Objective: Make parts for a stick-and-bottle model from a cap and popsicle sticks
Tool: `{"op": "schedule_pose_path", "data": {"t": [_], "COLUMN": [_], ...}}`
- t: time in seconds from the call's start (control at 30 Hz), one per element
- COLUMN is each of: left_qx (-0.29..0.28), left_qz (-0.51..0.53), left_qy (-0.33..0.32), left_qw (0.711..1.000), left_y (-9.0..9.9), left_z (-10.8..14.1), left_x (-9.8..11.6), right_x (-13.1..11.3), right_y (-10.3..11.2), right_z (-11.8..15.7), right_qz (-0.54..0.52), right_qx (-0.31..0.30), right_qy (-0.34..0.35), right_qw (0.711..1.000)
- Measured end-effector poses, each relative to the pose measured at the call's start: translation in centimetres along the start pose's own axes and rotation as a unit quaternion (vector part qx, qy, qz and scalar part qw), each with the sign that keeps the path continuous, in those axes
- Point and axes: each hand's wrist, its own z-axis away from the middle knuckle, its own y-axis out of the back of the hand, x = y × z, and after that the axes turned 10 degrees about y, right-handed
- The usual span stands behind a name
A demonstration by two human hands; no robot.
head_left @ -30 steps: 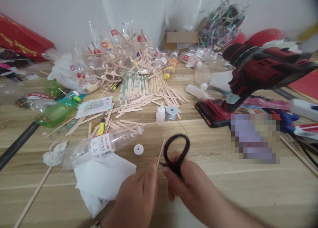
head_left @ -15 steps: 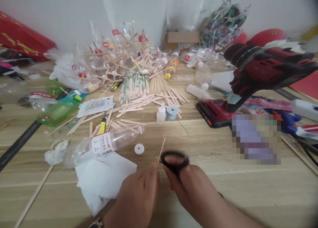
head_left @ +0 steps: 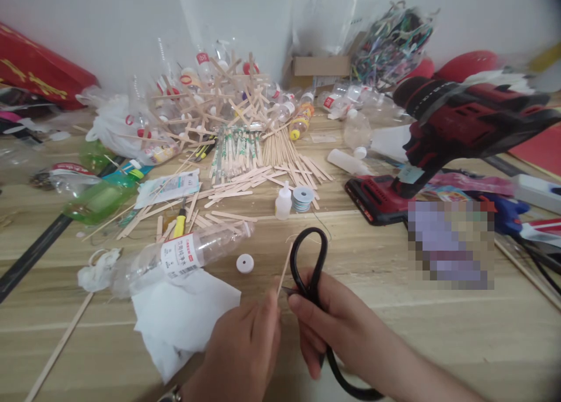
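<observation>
Green bottle (head_left: 100, 198): on its side on the worktop (head_left: 442, 326), far left. Clear bottle, white label (head_left: 179, 257): lying down, neck to the right, beside a yellow-handled tool (head_left: 179, 225) and partly over a crumpled white sheet (head_left: 188, 314).

Left hand (head_left: 243, 343): closed, fingers folded, grasping one slim wooden stick; a watch (head_left: 170, 394) at the wrist. White cap (head_left: 244, 264): flat on the worktop, just beyond this hand, dark hole at its middle. Wooden stick (head_left: 284, 267): between the two hands, upper end projecting from the left hand, tilted slightly right. Small squeeze bottle (head_left: 283, 203): upright, beside a thread spool (head_left: 302, 198).

Scissors, black handles (head_left: 312, 291): in the right hand, loops spread apart; dark tip close against the stick, contact not certain; blades mostly hidden. Right hand (head_left: 339, 314): partly curled around the scissors, thumb near the tip. Red-and-black drill (head_left: 464, 121): standing on its battery, right.
</observation>
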Motion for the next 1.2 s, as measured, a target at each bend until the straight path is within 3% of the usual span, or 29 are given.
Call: {"op": "schedule_pose_path", "data": {"t": [0.1, 0.17, 0.27, 0.33, 0.37, 0.43, 0.5, 0.57, 0.67, 0.77, 0.83, 0.9, 1.0, 1.07, 1.2], "left_qx": [-0.006, -0.02, -0.01, 0.008, 0.014, 0.003, -0.024, -0.042, -0.039, -0.064, -0.126, -0.185, -0.219, -0.236, -0.3], "left_qz": [-0.007, -0.008, -0.009, -0.009, -0.009, -0.004, 0.009, 0.023, 0.06, 0.167, 0.279, 0.383, 0.488, 0.548, 0.662], "left_qy": [0.023, 0.036, 0.009, -0.01, -0.011, 0.004, 0.02, 0.032, 0.049, 0.104, 0.173, 0.247, 0.331, 0.361, 0.392], "left_qw": [1.0, 0.999, 1.0, 1.0, 1.0, 1.0, 0.999, 0.998, 0.996, 0.978, 0.936, 0.871, 0.778, 0.717, 0.564], "left_y": [-0.2, -0.2, -0.1, -0.1, 0.0, 0.0, -0.1, 0.0, 0.3, 1.0, 1.3, 1.6, 1.7, 1.7, 1.6], "left_z": [0.1, 0.0, -0.1, -0.2, -0.2, -0.2, -0.1, -0.2, -0.3, -0.4, -0.5, -0.7, -1.1, -1.3, -1.3], "left_x": [0.0, 0.0, -0.1, -0.1, -0.1, -0.1, -0.1, -0.2, -0.2, -0.2, -0.2, -0.1, -0.1, -0.1, -0.1], "right_x": [0.3, 0.5, 0.1, -0.2, -0.3, -0.1, 0.5, 0.9, 0.8, 0.2, -0.1, -0.2, -0.2, 0.0, 0.4], "right_y": [-0.1, -0.1, -0.1, -0.1, -0.1, -0.2, -0.3, -0.3, -0.1, 0.1, 0.0, -0.1, -0.1, -0.1, 0.0], "right_z": [0.1, 0.1, 0.0, -0.1, 0.0, 0.1, 0.2, 0.3, 0.0, -0.1, -0.1, 0.0, 0.2, 0.4, 0.7], "right_qz": [0.188, 0.251, 0.083, -0.062, -0.073, 0.055, 0.245, 0.331, 0.264, 0.183, 0.184, 0.22, 0.275, 0.287, 0.276], "right_qx": [0.087, 0.119, 0.055, -0.01, -0.014, 0.046, 0.115, 0.13, 0.11, 0.107, 0.128, 0.147, 0.156, 0.153, 0.157], "right_qy": [0.131, 0.168, 0.043, -0.039, -0.044, 0.032, 0.142, 0.186, 0.145, 0.138, 0.147, 0.173, 0.232, 0.259, 0.288], "right_qw": [0.969, 0.946, 0.994, 0.997, 0.996, 0.997, 0.952, 0.916, 0.947, 0.968, 0.963, 0.949, 0.92, 0.909, 0.904]}}
